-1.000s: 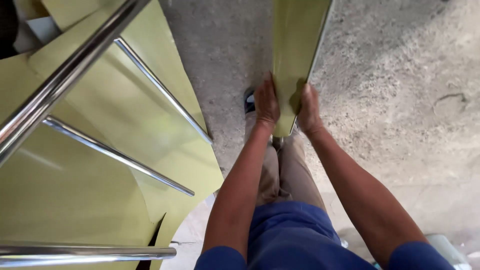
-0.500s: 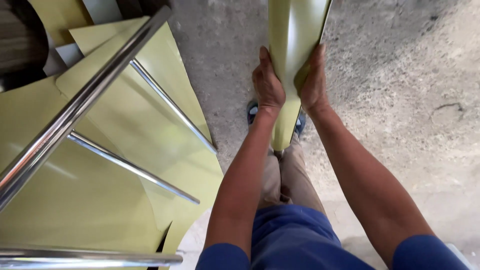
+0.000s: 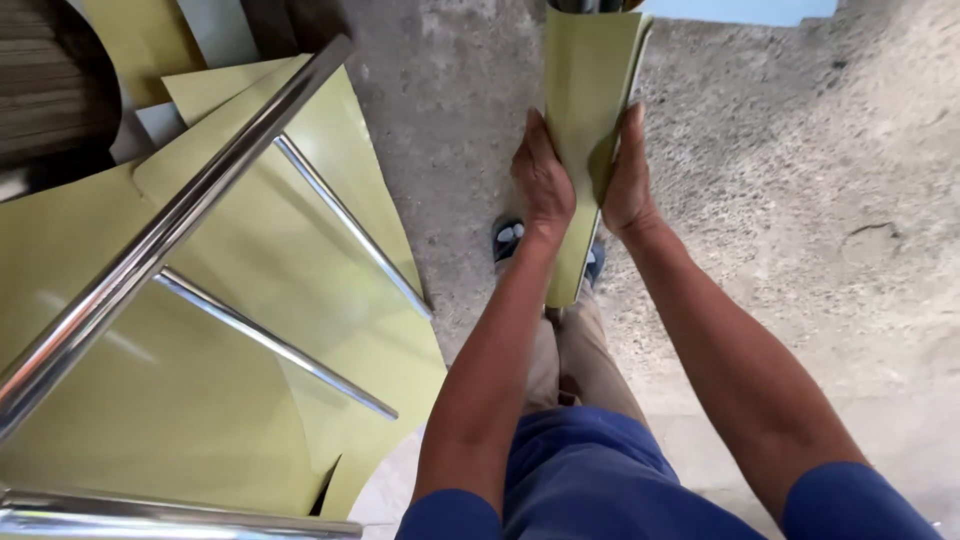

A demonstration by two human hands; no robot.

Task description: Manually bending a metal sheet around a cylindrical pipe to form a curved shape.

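A stack of olive-green sheets point(image 3: 585, 90) stands on edge in front of me, running from the top of the view down to about my knees. My left hand point(image 3: 541, 180) presses flat against its left face. My right hand point(image 3: 626, 175) clasps its right face, so the stack is squeezed between both palms. Below the sheets I see my feet in dark sandals point(image 3: 510, 240) on the concrete floor.
More olive-green sheets point(image 3: 200, 400) lie spread on the left under shiny steel rails point(image 3: 170, 235) of a rack. A dark round corrugated object point(image 3: 50, 90) sits at the top left. Rough grey concrete floor point(image 3: 800, 200) extends to the right.
Both hands have lifted the sheet stack up and away from me, moving higher in the view. The camera has tilted, showing more of the rack's left side.
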